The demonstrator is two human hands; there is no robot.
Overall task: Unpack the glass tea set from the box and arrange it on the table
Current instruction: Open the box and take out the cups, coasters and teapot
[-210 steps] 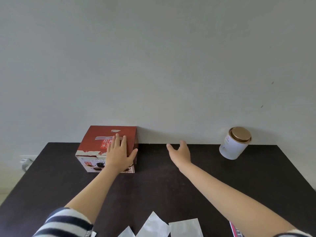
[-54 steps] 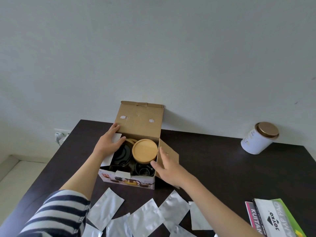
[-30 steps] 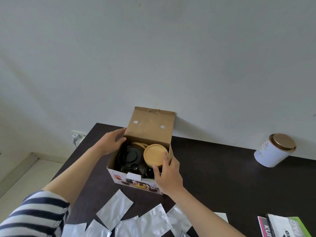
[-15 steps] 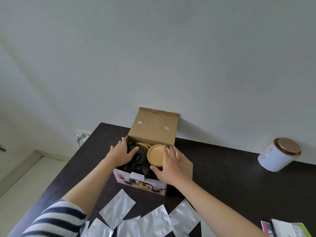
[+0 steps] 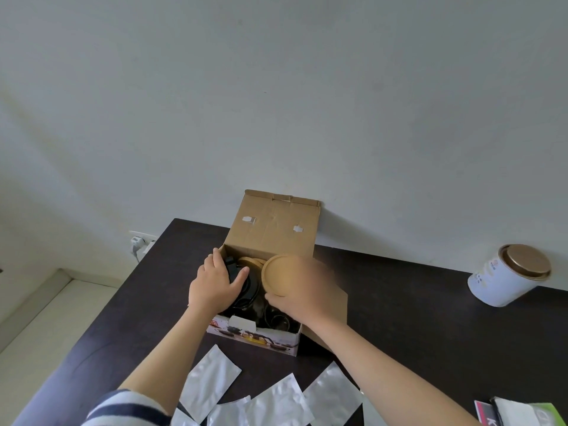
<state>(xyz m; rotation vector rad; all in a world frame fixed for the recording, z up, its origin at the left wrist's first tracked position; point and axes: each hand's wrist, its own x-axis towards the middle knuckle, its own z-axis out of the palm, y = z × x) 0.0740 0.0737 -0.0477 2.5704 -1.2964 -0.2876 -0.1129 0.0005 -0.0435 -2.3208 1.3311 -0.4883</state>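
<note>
Over the open box (image 5: 270,238), right hand (image 5: 304,298) fingers grip a wooden lid (image 5: 281,279); left hand (image 5: 215,285) fingers curl around the teapot (image 5: 249,290).

A plain domestic room, probably a home. A dark wooden table (image 5: 430,327) stands against a bare, pale painted wall (image 5: 276,103), with a wall socket (image 5: 140,239) and plug at skirting height to the left and a light floor (image 5: 40,315) below. Household goods lie on the table: an opened cardboard box (image 5: 273,229) with printed retail packaging, a white tin (image 5: 504,276) with a gold lid, silver foil pouches (image 5: 209,382), and printed packets (image 5: 522,415) at the near right edge.
</note>
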